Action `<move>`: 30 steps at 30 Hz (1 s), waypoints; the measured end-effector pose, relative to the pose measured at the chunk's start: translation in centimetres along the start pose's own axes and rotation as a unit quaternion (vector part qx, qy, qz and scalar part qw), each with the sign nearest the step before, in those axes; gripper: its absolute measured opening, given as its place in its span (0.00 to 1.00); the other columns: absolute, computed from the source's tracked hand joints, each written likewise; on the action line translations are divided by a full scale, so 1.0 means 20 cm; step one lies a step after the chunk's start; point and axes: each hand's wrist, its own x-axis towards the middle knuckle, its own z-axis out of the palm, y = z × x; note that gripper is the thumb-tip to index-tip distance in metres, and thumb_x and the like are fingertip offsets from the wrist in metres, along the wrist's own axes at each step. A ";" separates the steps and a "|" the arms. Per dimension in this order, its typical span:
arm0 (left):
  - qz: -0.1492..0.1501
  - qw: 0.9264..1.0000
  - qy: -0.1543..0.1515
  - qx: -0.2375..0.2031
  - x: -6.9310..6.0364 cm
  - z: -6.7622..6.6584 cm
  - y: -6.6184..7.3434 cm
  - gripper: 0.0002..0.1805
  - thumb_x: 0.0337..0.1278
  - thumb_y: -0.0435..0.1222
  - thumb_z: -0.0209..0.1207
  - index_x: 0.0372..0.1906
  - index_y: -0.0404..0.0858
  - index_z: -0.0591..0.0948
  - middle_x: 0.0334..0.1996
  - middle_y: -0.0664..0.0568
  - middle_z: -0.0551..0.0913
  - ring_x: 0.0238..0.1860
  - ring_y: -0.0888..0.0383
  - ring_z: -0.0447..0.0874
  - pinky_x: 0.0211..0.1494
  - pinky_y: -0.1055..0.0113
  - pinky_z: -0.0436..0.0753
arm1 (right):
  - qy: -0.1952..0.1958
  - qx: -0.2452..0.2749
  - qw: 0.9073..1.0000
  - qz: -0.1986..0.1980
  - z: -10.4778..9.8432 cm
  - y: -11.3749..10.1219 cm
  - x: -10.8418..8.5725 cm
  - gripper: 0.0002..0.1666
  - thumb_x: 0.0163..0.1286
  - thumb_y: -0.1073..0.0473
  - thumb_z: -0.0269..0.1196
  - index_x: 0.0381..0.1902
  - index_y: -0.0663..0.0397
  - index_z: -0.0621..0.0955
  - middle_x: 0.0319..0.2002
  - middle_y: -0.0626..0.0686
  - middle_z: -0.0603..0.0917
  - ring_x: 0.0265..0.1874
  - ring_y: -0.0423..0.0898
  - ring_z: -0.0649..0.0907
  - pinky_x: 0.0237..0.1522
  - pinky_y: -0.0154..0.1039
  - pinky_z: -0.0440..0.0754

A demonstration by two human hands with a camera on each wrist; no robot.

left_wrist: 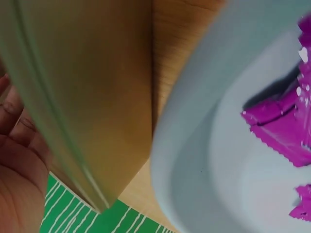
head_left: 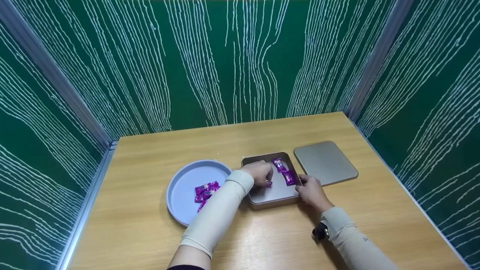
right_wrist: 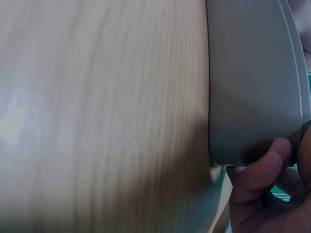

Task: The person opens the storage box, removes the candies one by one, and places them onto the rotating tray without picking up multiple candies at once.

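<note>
My left hand (head_left: 259, 172) reaches down into an open metal tin (head_left: 277, 193), pinching a small purple-wrapped candy (head_left: 269, 183) just above or on its floor. Two more purple candy packets (head_left: 278, 165) lie end to end along the tin's right side. My right hand (head_left: 311, 191) holds the tin's near right corner; in the right wrist view its fingers (right_wrist: 265, 170) press against the tin's side wall (right_wrist: 255, 82). In the left wrist view the pinched candy is hidden behind the tin wall (left_wrist: 107, 97).
Left of the tin stands a round pale blue tray (head_left: 178, 202) holding several purple packets (head_left: 204, 191), partly covered by my left forearm. The flat metal lid (head_left: 326, 163) lies right of the tin on the wooden table (head_left: 142, 225). Green panels (head_left: 258, 60) with white lines surround the table.
</note>
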 end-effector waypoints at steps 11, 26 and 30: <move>0.004 0.997 0.004 -0.077 -0.16 -0.22 -0.01 0.05 0.62 0.37 0.74 0.41 0.42 0.93 0.38 0.53 0.92 0.37 0.58 0.83 0.43 0.65 0.85 | -0.010 -0.011 1.000 -0.005 -0.01 0.01 0.01 0.35 0.71 0.73 0.58 0.76 0.73 0.71 0.56 0.79 0.83 0.16 0.41 0.75 0.15 0.34 0.76; 0.001 0.992 0.038 -0.121 -0.37 -0.30 -0.22 0.06 0.63 0.33 0.72 0.43 0.39 0.93 0.40 0.48 0.93 0.39 0.56 0.86 0.48 0.63 0.88 | -0.005 -0.027 1.000 -0.001 0.01 0.00 0.02 0.35 0.70 0.71 0.59 0.75 0.73 0.73 0.53 0.75 0.85 0.17 0.43 0.76 0.16 0.36 0.78; -0.007 0.991 0.040 -0.127 -0.43 -0.31 -0.27 0.04 0.64 0.34 0.72 0.41 0.39 0.92 0.39 0.48 0.93 0.37 0.57 0.85 0.47 0.63 0.88 | -0.008 -0.028 1.000 0.006 0.00 0.00 0.02 0.35 0.71 0.71 0.58 0.76 0.73 0.72 0.51 0.75 0.85 0.17 0.43 0.76 0.15 0.36 0.77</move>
